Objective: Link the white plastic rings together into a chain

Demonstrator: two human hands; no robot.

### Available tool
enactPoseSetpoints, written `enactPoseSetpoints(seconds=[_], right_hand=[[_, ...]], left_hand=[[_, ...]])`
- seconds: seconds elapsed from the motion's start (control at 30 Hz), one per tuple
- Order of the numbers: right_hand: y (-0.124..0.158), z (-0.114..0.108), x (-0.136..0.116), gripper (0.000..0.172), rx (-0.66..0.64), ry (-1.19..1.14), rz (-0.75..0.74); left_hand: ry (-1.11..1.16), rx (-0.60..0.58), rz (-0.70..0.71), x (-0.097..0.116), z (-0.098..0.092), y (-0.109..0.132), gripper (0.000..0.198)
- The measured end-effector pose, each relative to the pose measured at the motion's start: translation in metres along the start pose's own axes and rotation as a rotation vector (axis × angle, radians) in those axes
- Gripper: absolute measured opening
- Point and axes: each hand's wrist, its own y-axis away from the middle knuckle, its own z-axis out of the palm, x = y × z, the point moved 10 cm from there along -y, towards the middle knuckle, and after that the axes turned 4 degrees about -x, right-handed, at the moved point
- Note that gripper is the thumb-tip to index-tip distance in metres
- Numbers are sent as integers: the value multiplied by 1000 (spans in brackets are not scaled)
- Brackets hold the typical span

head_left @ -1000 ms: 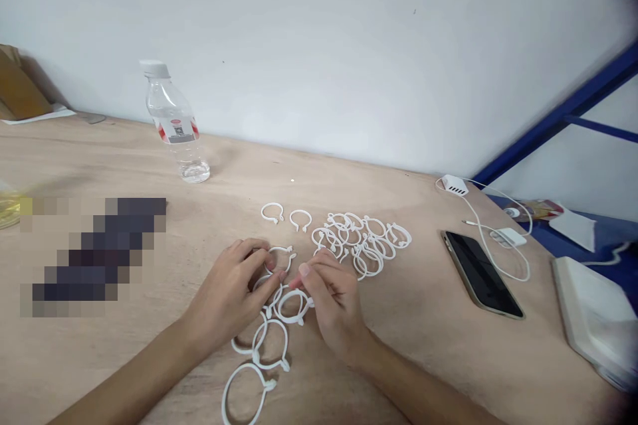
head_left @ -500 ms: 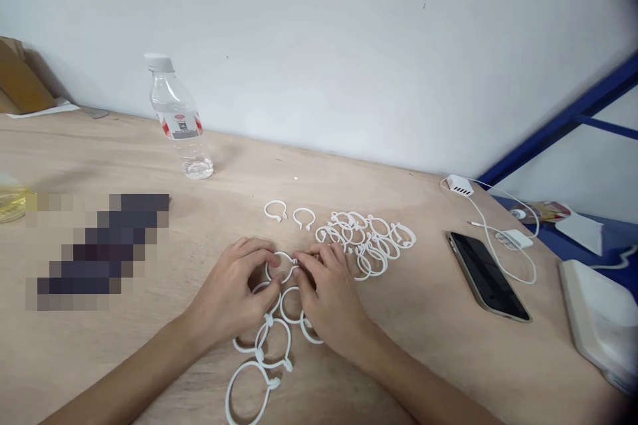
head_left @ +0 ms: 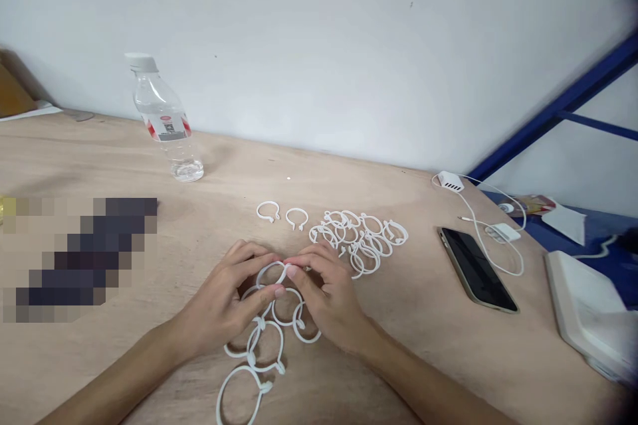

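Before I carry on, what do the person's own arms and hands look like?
The bare, ungloved left hand and the equally bare right hand show no jewellery, markings or cables. The slim left forearm and right forearm are uncovered: no sleeve, watch or bracelet is in view.

Centre of frame: near end of the held ring (head_left: pixel 272 264) covered by fingers of the right hand (head_left: pixel 329 289); state of its clasp cannot be made out. Second ring (head_left: pixel 247 291), just below, partly hidden by the left hand (head_left: pixel 232 295). Lowest ring (head_left: pixel 262 388) cut off by the bottom edge. Right of centre, ring pile (head_left: pixel 366 242) too overlapped to be counted reliably. Mid-left, dark shape (head_left: pixel 87 259) masked by pixel blocks; not identified. Far left, brown box (head_left: pixel 14 89) and yellow item (head_left: pixel 7 210) cropped by the edge. Upper left, fine print on bottle label (head_left: pixel 169 127) too small to be read.
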Motion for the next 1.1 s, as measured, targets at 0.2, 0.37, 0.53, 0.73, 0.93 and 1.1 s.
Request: enactPoseSetpoints(seconds=[0.2,0.37,0.53,0.73,0.93,1.1], right_hand=[[-8,-5,-7,11,-96,15,-33],[-22,-23,-4,5,-252,208,44],[-19,-21,22,11,-369,492,176],[-20,-15,12,12,-254,218,119],[-7,8,18,22,-244,-375,332],[1,24,20,29,-267,-568,400]], left_hand=[[-28,-6,14,-1,3,2,26],[-85,-9,20,-2,5,5,31],[-189,-76,52,6,11,6,37],[-114,-17,19,2,4,4,32],[-125,34,43,1,3,7,51],[-95,105,59,2,-3,8,50]])
